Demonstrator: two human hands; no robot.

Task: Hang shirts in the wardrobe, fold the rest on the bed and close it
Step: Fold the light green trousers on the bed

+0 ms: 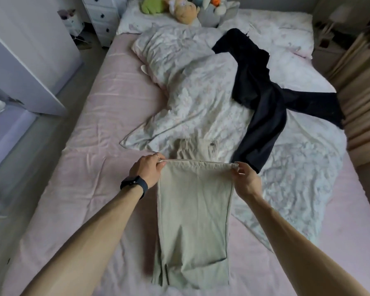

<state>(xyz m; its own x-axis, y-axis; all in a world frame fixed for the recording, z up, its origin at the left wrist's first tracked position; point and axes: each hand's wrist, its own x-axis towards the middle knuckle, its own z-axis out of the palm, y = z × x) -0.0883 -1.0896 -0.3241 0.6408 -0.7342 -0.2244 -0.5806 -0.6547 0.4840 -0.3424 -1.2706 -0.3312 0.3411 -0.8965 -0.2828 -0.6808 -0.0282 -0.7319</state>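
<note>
Beige trousers hang lengthwise over the near part of the bed, lifted by one end. My left hand pinches the left corner of that raised edge and my right hand pinches the right corner, so the cloth is stretched flat between them. The waistband part of the same trousers lies on the duvet just beyond the raised edge. Dark navy trousers lie spread out on the duvet to the right, one leg reaching close to my right hand.
A crumpled floral duvet covers the middle and right of the pink sheet. Soft toys sit on the pillows at the head. An open white wardrobe door stands at the left, a white drawer unit behind it.
</note>
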